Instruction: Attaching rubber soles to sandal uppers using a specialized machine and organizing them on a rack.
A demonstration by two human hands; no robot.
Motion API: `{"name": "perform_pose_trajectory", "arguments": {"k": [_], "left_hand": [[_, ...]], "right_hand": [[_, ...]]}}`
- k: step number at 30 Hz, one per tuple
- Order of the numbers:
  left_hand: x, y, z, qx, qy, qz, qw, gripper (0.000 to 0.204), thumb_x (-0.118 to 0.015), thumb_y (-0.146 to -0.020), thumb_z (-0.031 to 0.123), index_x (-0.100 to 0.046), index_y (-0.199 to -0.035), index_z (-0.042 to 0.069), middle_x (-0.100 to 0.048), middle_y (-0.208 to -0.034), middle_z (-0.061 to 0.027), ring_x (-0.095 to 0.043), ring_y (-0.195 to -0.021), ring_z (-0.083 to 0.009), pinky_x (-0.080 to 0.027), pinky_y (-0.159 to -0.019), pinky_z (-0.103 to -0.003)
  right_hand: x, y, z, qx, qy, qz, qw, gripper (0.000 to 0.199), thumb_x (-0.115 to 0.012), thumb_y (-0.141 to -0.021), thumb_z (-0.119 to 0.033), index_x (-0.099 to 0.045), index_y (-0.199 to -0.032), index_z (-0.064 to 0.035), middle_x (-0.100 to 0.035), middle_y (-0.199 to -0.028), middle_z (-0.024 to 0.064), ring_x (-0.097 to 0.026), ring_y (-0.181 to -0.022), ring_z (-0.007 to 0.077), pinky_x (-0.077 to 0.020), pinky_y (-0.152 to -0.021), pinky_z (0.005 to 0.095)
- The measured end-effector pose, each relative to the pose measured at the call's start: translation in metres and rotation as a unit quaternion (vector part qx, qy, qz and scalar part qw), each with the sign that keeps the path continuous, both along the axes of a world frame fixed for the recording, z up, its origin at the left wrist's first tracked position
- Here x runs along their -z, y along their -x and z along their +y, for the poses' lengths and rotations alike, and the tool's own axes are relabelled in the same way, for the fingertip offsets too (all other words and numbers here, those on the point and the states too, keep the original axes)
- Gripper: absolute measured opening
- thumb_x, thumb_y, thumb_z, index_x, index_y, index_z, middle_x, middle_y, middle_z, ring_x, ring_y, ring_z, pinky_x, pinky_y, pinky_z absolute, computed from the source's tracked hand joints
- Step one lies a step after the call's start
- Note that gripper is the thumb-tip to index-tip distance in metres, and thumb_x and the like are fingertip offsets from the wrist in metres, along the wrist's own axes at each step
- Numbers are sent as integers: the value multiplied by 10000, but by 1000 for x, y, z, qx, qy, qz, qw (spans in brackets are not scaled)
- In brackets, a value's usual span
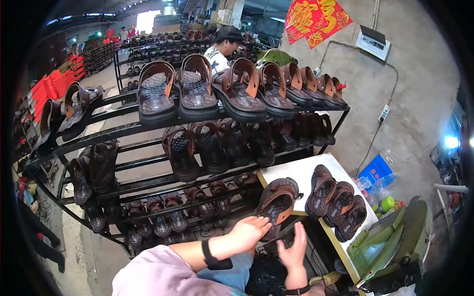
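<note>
A dark brown sandal (280, 193) with a tan-lined strap is tilted up at the near left corner of the white table. My left hand (251, 233) lies along the lower left side of this sandal, its fingers together against it; the thumb is hidden. To the right and a little lower, my right hand (294, 248) is open, fingers stretched and palm turned toward the sandal, with nothing visible in it. Three more brown sandals (340, 203) stand in a row on the table's right part.
A black metal rack (118, 129) filled with sandals stands ahead, its tiers reaching near the white table (290, 166). A green machine part (395, 241) borders the table at right. Beyond the rack is another person (220, 52). A power strip (384, 113) hangs on the wall.
</note>
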State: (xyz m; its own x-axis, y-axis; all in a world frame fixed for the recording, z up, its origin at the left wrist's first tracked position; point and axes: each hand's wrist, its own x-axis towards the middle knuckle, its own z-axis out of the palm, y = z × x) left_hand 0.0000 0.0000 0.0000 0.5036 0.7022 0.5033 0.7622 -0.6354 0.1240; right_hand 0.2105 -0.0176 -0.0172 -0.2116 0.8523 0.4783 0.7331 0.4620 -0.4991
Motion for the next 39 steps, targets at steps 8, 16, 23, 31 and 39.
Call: {"name": "perform_pose_trajectory", "arguments": {"k": [8,16,23,31,39], "left_hand": [[-86,-3,-64,385,62,-307,868,314,-750,-770,180,-690,-1041,34,-706,-1003,-51,-641,-812,-217,-452,-802,-352],[-60,-66,-72,433,342,-447,704,427,-753,-750,89,-664,-1157,0,-583,-1329,-178,-568,-1197,-247,-426,-1016,-338],[-30,-146,-118,397,621,-255,625,435,-753,-769,130,-612,-1157,-9,-693,-982,-73,-589,-885,-117,-505,-837,-312],[-27,-222,-145,338,609,-397,598,398,-699,-823,40,-583,-1193,-48,-661,-1081,-71,-604,-958,-141,-510,-862,-313],[-43,-270,-170,324,649,-482,492,320,-678,-851,32,-614,-1162,-16,-667,-1045,-50,-604,-933,-109,-508,-831,-290]], "right_hand": [[-11,7,-39,-101,-155,166,969,414,-785,-682,-170,-512,-970,-53,-594,-1037,146,-586,-957,320,-464,-890,433],[-6,-57,-120,-69,86,433,894,829,-1001,-443,-231,-503,-1081,-51,-597,-1071,65,-605,-1001,190,-509,-878,329],[-17,-137,-214,37,118,427,896,748,-971,-480,-260,-526,-1040,-41,-605,-1037,96,-607,-954,220,-506,-812,345],[-18,-141,-325,-185,242,391,868,537,-830,-745,-283,-606,-1148,-9,-589,-1254,179,-567,-1181,330,-456,-981,406],[32,-176,-331,93,-153,774,607,963,-714,-762,-590,-310,-1501,-124,-326,-1540,91,-316,-1408,313,-244,-1160,518]]}}
